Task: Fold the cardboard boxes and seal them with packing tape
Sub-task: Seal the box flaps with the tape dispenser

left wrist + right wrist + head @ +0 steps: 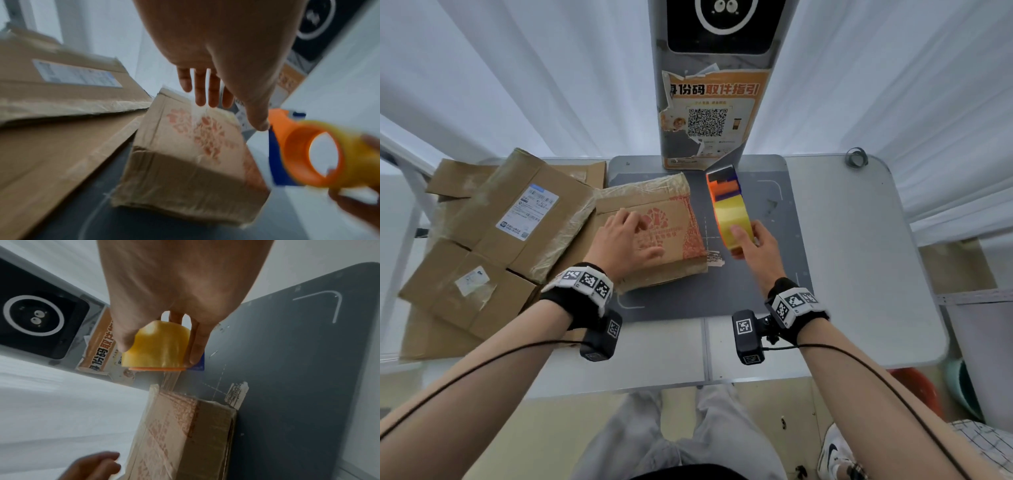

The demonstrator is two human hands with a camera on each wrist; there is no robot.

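Note:
A small brown cardboard box (671, 212) with red print sits closed on the dark grey mat (756, 281). My left hand (640, 236) lies on its top with straight, spread fingers (203, 87). Just right of the box, my right hand (744, 233) grips an orange and blue tape dispenser (722, 185) by its yellow tape roll (156, 347), thumb on one side and fingers on the other. In the right wrist view a clear strip of tape (170, 379) runs from the dispenser down to the box's far edge (156, 391).
Flattened and taped cardboard boxes (510, 219) are stacked on the left of the grey table (859, 274). A grey kiosk post (709, 102) with an orange poster stands behind the mat. A small tape ring (856, 157) lies at the far right corner. A torn label scrap (714, 257) sticks to the mat.

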